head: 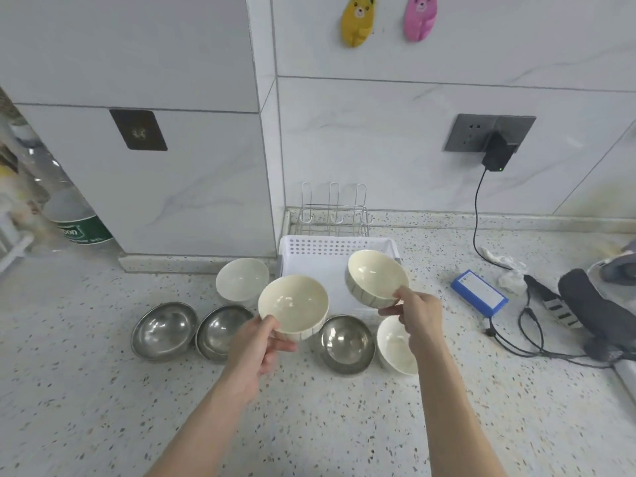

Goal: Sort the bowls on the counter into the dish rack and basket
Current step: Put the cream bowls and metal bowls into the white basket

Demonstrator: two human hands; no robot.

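**Bowl sort: barely started, 2 in hand, 5 left on counter**

Speckled counter point(103, 390) holds everything. White perforated basket point(311, 261) far-center against wall corner, looks empty as far as visible; near part hidden behind raised bowls. Wire dish rack point(332, 215) just behind basket, nothing in it.

Still down on counter, near side of basket: 3 steel bowls, i.e. left steel bowl point(164, 330), mid steel bowl point(220, 330), right steel bowl point(347, 343); plus 2 white ones, far white bowl point(242, 278) left of basket, near white bowl point(394, 346) partly behind right wrist.

Left hand point(256, 349) pinching rim of left cream bowl point(293, 306), lifted, near basket front. Right hand point(418, 315) pinching rim of right cream bowl point(377, 278), tilted, held over basket's right side.

Est. progress: nothing placed yet. Likely next: drop both cream bowls in basket or rack, then clear remaining 5. Which type goes where: can't tell.
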